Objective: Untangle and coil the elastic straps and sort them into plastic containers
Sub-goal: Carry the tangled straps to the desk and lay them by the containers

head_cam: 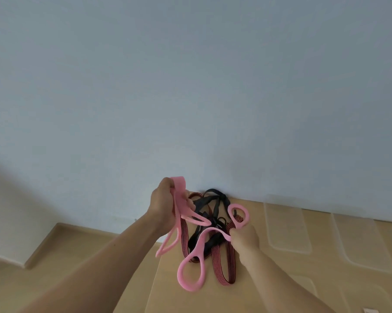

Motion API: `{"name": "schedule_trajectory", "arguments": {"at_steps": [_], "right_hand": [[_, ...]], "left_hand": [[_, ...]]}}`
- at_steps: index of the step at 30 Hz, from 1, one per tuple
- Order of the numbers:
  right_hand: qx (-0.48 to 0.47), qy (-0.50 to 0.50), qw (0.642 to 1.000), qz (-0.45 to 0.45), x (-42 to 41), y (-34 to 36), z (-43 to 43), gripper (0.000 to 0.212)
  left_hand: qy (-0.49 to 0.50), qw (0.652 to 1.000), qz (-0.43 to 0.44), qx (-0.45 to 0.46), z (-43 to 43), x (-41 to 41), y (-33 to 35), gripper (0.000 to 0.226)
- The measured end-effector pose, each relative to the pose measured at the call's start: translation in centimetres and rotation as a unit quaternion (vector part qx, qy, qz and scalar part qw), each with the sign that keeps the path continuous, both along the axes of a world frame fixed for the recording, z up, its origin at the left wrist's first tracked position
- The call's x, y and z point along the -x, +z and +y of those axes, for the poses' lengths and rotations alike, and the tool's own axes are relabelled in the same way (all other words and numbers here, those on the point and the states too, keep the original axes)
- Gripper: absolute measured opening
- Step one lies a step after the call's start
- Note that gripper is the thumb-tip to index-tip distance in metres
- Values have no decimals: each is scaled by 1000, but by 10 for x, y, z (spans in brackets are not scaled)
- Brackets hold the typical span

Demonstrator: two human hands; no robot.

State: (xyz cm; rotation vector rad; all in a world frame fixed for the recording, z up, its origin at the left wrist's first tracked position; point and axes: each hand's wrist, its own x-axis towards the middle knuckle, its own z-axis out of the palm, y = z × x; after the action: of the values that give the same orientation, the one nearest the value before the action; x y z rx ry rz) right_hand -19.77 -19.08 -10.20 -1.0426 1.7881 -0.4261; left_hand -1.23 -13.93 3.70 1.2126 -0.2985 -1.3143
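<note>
Above the tangle of black and red-striped elastic straps [216, 207], the soft pink looped rubber strap [199, 242] hung limp. The left hand [165, 204] gripped its gathered loops; the right hand [244, 238] pinched a narrow neck. It looked light and stretchy, best held at the necks.

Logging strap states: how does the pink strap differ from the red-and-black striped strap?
The pink strap is plain, with ring-shaped loops; the striped strap is flat webbing with red and black lines. The pink strap is lifted, held by the left hand and right hand; the striped strap lies on the table. Both are looped.
</note>
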Motion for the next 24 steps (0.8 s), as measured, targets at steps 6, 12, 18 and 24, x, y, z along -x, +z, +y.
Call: {"name": "schedule_trajectory", "arguments": {"at_steps": [6,12,18,24], "right_hand": [[131,42,990,20,-3,64,-13,25],[203,45,957,-204,-10,147,-12,20],[206,16,931,-301,-7,206,-6,26],[264,34,930,-254,6,223,1,29]], "left_hand": [[-81,989,-118,-27,-2,2,3,33],[-215,959,-186,-2,-7,12,12,57],[-315,912,-255,64,-7,20,34,52],[-392,871,-268,123,4,19,58,24]]}}
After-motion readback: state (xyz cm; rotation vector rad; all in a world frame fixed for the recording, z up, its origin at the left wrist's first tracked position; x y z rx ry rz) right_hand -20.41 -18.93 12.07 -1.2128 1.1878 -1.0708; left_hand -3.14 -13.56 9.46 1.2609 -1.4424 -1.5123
